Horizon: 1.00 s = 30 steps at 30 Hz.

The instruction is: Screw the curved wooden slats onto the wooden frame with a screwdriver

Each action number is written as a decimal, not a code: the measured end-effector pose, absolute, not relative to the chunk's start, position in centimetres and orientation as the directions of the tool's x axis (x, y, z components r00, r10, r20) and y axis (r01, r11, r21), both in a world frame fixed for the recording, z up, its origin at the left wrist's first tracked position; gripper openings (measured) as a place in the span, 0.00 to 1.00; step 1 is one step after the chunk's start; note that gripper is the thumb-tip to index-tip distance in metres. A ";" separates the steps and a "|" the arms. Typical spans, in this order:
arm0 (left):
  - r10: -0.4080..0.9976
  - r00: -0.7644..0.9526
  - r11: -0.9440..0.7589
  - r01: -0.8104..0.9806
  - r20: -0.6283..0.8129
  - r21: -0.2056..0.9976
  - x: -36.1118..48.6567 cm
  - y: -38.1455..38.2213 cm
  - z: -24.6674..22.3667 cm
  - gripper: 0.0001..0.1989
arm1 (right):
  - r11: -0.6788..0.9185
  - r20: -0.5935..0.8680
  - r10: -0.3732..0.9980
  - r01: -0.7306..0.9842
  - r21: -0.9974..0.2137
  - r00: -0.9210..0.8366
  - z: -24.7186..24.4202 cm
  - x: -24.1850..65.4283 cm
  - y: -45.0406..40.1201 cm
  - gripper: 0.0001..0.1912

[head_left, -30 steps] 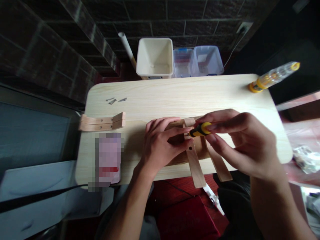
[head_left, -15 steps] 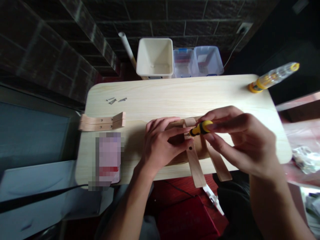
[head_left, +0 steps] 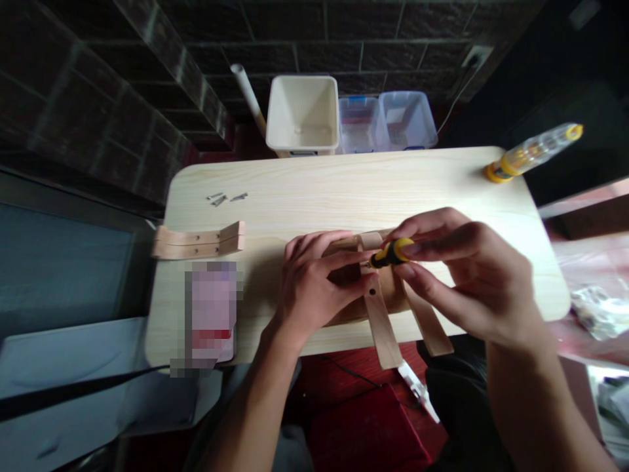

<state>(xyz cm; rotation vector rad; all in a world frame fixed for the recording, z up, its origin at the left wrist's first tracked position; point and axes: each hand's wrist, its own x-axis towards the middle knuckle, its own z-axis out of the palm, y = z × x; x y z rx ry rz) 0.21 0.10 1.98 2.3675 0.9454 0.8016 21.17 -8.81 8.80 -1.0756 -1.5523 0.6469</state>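
My right hand [head_left: 457, 272] grips a short yellow and black screwdriver [head_left: 392, 253], its tip at a hole in a pale curved wooden strip [head_left: 381, 328]. The strip lies over a brown wooden piece [head_left: 398, 295], and its lower end sticks out past the table's near edge. My left hand [head_left: 314, 282] is closed round the wooden piece, with thumb and forefinger at the strip beside the screwdriver tip. A second wooden strip [head_left: 430, 321] lies to the right, below my right hand.
The table [head_left: 314, 190] also holds several screws [head_left: 219, 198], two joined curved wooden pieces [head_left: 199, 242], a blurred-out flat object [head_left: 212, 311] and a clear yellow-capped tube [head_left: 533, 154]. Beyond its far edge stand a cream bin [head_left: 302, 115] and two clear boxes [head_left: 407, 118].
The whole view has shifted very slightly. Both hands, the screwdriver and the strips keep nearly the same places relative to one another.
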 end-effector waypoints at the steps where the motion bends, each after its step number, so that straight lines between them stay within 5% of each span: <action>1: 0.728 0.593 -0.657 0.458 0.344 0.599 0.2 0.1 2.0 0.12 | 0.436 0.456 0.890 0.293 -0.851 -0.001 8.8 21.1 -8.8 0.22; 30: 0.725 0.591 -0.662 0.457 0.354 0.593 0.2 0.0 1.9 0.11 | 0.380 0.404 0.914 0.287 -0.879 0.027 9.0 21.0 -8.9 0.18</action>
